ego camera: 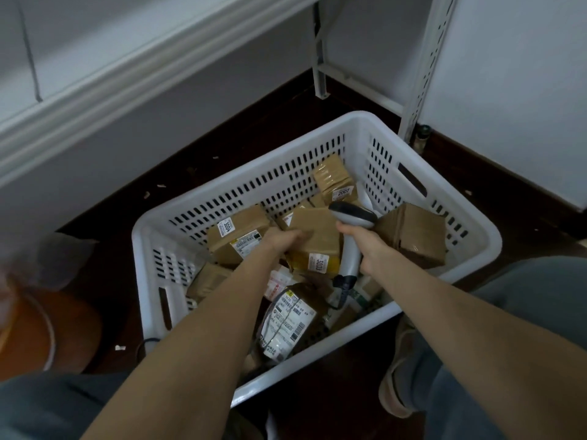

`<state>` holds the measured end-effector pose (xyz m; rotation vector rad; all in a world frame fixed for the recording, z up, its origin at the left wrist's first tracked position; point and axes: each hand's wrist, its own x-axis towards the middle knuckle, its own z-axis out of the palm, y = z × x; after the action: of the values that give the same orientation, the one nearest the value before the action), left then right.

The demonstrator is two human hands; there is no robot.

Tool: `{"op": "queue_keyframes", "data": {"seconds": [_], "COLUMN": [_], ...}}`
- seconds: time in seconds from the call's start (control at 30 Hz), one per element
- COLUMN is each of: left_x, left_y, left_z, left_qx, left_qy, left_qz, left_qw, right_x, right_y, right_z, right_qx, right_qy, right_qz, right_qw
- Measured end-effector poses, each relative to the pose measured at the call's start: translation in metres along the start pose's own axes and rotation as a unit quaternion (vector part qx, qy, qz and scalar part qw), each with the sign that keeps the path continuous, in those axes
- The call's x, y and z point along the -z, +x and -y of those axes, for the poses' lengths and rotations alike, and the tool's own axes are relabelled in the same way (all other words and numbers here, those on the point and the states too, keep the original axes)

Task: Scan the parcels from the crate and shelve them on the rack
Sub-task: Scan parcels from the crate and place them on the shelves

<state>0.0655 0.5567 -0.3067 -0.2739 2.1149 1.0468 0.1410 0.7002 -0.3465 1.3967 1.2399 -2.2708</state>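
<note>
Box 3003 (313,239) is being gripped at its top edge by the left hand (282,241), lying mid-crate (470,249) on other parcels; scanner (351,236) is being held closed in the right hand (365,246). Likely light, stiff cardboard, taped faces slippery, so edges are being favoured

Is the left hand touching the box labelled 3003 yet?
Touching. The head view shows the left hand with its fingers curled over the top edge of the box labelled 3003, no gap visible, while the right hand grips the scanner.
</note>
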Motion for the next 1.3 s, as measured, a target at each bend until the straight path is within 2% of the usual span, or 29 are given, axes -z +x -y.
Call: {"op": "queue_keyframes", "data": {"seconds": [0.17,0.3,0.4,0.5,0.7,0.97,1.17,1.3], "left_x": [0.018,0.020,0.024,0.035,0.063,0.089,0.093,0.094], "left_y": [-0.019,-0.042,-0.061,-0.077,-0.106,-0.135,-0.137,-0.137], "left_z": [-0.013,-0.022,-0.023,-0.022,-0.021,-0.017,-0.013,-0.014], "left_qx": [-0.048,-0.064,-0.060,-0.046,-0.031,-0.023,-0.021,-0.027], "left_qy": [-0.087,-0.130,-0.157,-0.237,-0.309,-0.341,-0.345,-0.423], "left_qz": [-0.061,-0.068,-0.068,-0.083,-0.066,-0.011,-0.014,-0.024], "left_qw": [0.993,0.987,0.983,0.967,0.948,0.940,0.938,0.906], "right_x": [-0.005,-0.010,-0.019,-0.029,-0.046,-0.073,-0.081,-0.082], "right_y": [-0.024,-0.047,-0.069,-0.091,-0.124,-0.154,-0.162,-0.166], "right_z": [0.009,0.016,0.025,0.035,0.047,0.050,0.052,0.055], "right_qx": [0.023,0.049,0.087,0.126,0.159,0.178,0.198,0.217], "right_qy": [0.028,0.066,0.060,0.038,0.029,0.030,0.020,0.020], "right_qz": [0.018,0.035,0.035,0.048,0.061,0.088,0.094,0.058], "right_qw": [0.999,0.996,0.994,0.990,0.985,0.980,0.975,0.974]}}
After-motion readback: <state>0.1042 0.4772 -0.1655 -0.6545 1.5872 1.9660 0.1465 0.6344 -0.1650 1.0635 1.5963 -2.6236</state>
